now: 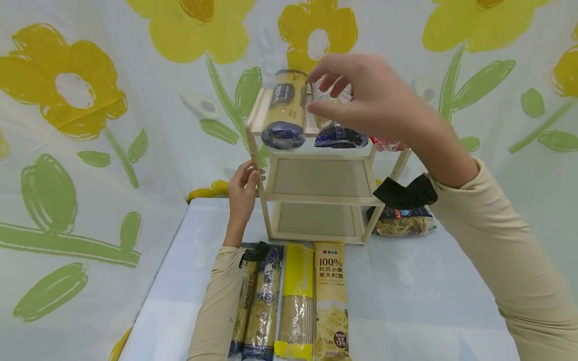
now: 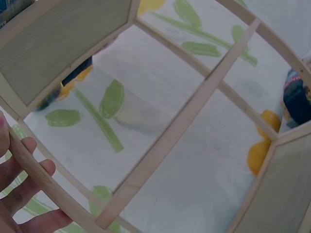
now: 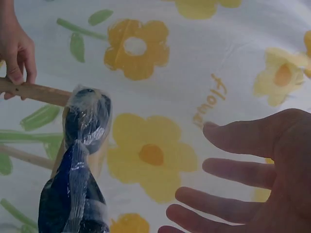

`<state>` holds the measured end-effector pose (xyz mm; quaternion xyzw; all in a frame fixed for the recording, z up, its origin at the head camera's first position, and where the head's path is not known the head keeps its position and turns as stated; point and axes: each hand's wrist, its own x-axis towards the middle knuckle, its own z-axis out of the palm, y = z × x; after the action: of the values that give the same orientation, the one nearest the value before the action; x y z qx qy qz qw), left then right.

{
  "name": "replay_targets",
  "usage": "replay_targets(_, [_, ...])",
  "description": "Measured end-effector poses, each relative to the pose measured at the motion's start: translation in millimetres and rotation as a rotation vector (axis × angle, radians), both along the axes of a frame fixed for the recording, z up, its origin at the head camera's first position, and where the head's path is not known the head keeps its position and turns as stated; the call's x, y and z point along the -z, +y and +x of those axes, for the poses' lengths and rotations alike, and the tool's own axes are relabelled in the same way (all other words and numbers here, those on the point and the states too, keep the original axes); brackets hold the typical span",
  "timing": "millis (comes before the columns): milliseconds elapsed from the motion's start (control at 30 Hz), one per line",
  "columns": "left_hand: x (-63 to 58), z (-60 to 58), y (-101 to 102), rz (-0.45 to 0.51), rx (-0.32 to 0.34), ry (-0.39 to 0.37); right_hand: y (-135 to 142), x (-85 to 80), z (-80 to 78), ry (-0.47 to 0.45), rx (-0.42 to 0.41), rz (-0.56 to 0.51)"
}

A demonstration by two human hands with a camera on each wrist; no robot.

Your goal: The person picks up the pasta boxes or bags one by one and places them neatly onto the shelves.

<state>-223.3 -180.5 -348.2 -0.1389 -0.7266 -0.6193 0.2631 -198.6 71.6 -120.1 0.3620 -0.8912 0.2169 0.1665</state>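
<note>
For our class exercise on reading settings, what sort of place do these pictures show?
Probably a staged tabletop setup, perhaps a mock store display: a flower-patterned backdrop behind a pale surface, a wooden rack, and pasta packets lined up side by side before it.

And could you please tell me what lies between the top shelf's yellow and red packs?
A blue-ended pack, partly hidden by the right hand, in the head view.

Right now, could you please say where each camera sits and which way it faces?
Head: worn on the head, facing forward and down at the rack; both sleeves, left grip and right grip show.
Left wrist: on that wrist, facing the rack's frame; left fingers show.
Right wrist: on that wrist, facing blue wrapping and flowered backdrop; both grips show.
Head and right wrist share both grips.
</note>
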Motion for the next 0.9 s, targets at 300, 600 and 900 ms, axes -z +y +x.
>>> replay_targets(300, [1.7,-0.5,0.6,0.014,0.006,-0.022,69.8,51.9,-65.1,0.133,-0.092,0.089])
replay_targets(600, [2.5,-0.3,0.1,0.008,-0.021,-0.037,101.1,47.0,-3.9,0.197,-0.063,0.152])
replay_targets(900, [2.0,-1.9,1.4,0.023,-0.006,-0.027,110.5,42.2,56.3,0.145,0.037,0.182])
